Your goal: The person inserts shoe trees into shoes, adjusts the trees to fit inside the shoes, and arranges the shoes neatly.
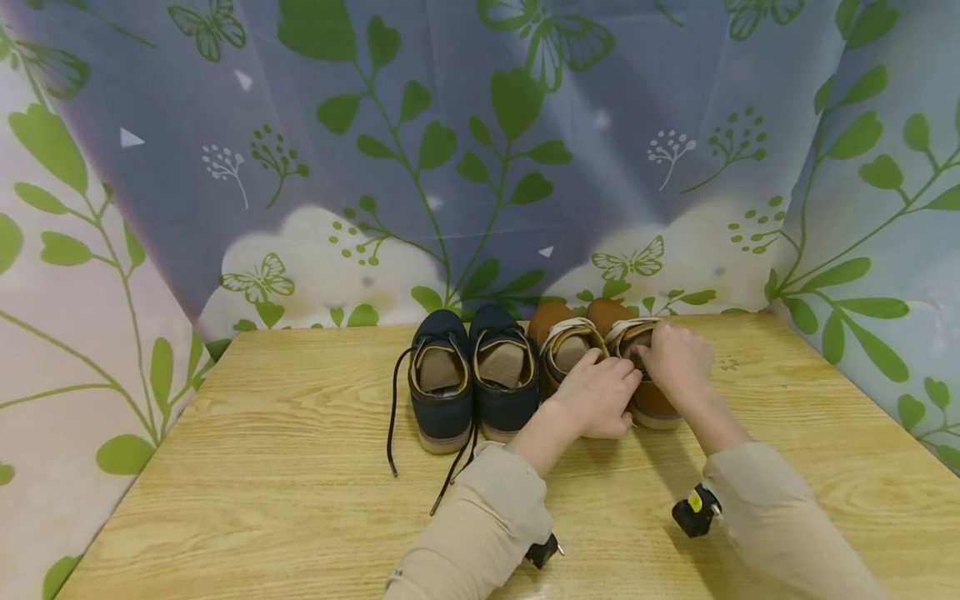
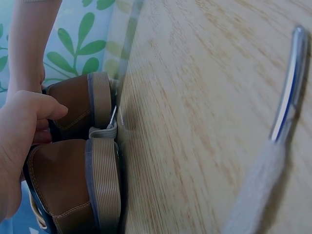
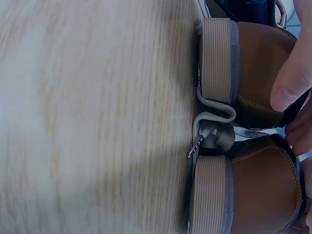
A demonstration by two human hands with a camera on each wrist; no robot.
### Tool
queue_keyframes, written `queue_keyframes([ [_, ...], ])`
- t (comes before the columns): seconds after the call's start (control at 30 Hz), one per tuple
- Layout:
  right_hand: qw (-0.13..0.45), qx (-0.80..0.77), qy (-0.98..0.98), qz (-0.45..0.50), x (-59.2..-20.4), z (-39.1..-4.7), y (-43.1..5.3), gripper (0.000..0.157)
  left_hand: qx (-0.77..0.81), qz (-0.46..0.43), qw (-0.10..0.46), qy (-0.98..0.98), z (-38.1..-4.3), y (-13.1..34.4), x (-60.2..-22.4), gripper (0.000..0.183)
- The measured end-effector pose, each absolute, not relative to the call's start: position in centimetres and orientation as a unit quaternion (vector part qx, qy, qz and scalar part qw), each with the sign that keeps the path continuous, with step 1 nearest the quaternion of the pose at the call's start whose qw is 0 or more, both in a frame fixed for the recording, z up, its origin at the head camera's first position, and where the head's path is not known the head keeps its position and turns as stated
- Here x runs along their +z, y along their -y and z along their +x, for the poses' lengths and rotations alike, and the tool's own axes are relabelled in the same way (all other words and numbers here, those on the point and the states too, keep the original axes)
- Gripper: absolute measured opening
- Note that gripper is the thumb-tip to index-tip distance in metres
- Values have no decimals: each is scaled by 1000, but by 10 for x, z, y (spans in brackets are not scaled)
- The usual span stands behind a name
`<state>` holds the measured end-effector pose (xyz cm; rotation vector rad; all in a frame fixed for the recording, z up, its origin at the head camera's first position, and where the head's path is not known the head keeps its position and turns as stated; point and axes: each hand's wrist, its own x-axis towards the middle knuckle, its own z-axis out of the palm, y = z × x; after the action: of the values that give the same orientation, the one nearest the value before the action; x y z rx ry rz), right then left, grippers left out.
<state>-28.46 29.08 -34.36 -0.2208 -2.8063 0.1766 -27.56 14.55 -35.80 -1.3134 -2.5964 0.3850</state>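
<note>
A pair of brown lace-up shoes stands at the back of the wooden table, a left brown shoe (image 1: 552,321) beside a right brown shoe (image 1: 654,403), toes to the wall. My left hand (image 1: 597,395) grips the left one at its heel opening, the thumb (image 3: 288,92) on the outside of the heel. My right hand (image 1: 678,358) holds the other by its opening, fingers curled at the collar and partly hidden. Pale grey laces (image 3: 214,112) trail down between the two heels onto the table. In the left wrist view, the heel (image 2: 63,180) nearest the camera fills the lower left.
Navy shoes (image 1: 442,417) stand just left of the brown pair, their dark laces (image 1: 393,417) trailing over the wooden table (image 1: 300,492). Patterned cloth (image 1: 420,208) walls rise behind and at both sides. A small black device (image 1: 696,510) hangs under the right sleeve.
</note>
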Motion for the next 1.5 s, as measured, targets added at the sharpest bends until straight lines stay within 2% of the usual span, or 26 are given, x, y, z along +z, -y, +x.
queue_keyframes([
  [1.07, 97, 48, 988, -114, -336, -289, -288, 38, 125, -445, 110, 880, -274, -144, -358, 58],
  [1.5, 81, 57, 990, -97, -334, -284, -292, 35, 133, -442, 96, 882, -271, -139, -354, 59],
])
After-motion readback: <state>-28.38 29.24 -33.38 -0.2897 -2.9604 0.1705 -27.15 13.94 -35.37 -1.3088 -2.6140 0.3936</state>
